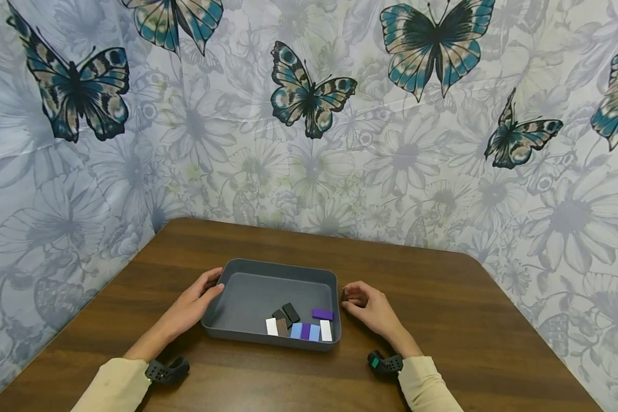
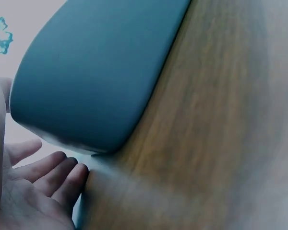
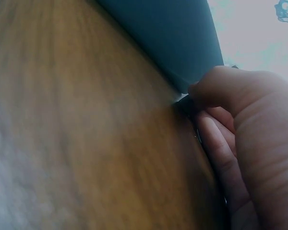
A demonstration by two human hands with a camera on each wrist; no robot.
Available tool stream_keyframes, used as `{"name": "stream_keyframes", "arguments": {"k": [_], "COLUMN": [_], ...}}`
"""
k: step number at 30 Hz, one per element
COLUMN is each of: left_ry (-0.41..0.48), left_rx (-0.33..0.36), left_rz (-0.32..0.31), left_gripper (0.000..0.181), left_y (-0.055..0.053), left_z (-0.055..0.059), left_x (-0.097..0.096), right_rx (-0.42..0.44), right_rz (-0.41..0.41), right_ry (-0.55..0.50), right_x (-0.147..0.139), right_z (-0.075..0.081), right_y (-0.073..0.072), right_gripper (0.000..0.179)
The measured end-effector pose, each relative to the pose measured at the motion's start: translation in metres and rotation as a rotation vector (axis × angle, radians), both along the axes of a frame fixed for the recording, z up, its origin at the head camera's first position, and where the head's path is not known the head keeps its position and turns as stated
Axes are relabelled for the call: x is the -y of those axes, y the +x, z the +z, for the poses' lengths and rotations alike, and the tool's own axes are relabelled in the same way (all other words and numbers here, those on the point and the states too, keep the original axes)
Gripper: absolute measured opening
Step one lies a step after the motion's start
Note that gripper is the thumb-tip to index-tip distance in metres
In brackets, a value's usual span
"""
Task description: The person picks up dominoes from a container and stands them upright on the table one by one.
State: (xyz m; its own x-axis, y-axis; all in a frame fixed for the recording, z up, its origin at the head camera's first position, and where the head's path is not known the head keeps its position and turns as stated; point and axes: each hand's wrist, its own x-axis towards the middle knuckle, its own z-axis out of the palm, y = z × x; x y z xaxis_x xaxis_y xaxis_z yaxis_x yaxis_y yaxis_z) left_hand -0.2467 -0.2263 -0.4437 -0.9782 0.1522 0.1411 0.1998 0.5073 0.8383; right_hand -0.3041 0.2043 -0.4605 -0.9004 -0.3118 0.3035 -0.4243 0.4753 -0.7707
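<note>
Tray point(image 1: 252, 294), grey and shallow, rests on the brown counter point(image 1: 412, 274), its small blocks point(image 1: 290, 312) gathered toward the near right part. I would judge it stiff and fairly light, smooth enough to slide and unlikely to break; its two short sides look the best places to take hold, kept level so the loose blocks stay put. The blocks seem hard and light, suited to a fingertip pinch. The left hand point(image 1: 187, 306) touches the tray's left side, fingers loosely extended, thumb at the rim. The right hand point(image 1: 372, 309) is just beside the right side, fingers bent in toward the thumb; something dark point(image 3: 184, 104) shows at the tips, but I cannot tell whether it is held. I count one tray and nine blocks: two white blocks point(image 1: 272, 327), two dark blocks point(image 1: 278, 315), two light blue blocks point(image 1: 315, 332), two purple blocks point(image 1: 322, 314) and one brown block point(image 1: 282, 328).
</note>
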Motion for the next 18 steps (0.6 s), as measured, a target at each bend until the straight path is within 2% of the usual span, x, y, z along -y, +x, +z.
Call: {"name": "stream_keyframes", "arguments": {"k": [5, 18], "left_ry": [0.035, 0.067], "left_rx": [-0.036, -0.015], "left_rz": [0.017, 0.095], "left_gripper": [0.056, 0.051], "left_y": [-0.009, -0.032], "left_z": [-0.003, -0.006], "left_x": [0.003, 0.003], "right_rx": [-0.019, 0.018], "right_rz": [0.006, -0.015], "right_ry": [-0.007, 0.002], "right_x": [0.001, 0.002], "right_z": [0.0, 0.001], "right_y": [-0.001, -0.001], "right_gripper": [0.026, 0.027]}}
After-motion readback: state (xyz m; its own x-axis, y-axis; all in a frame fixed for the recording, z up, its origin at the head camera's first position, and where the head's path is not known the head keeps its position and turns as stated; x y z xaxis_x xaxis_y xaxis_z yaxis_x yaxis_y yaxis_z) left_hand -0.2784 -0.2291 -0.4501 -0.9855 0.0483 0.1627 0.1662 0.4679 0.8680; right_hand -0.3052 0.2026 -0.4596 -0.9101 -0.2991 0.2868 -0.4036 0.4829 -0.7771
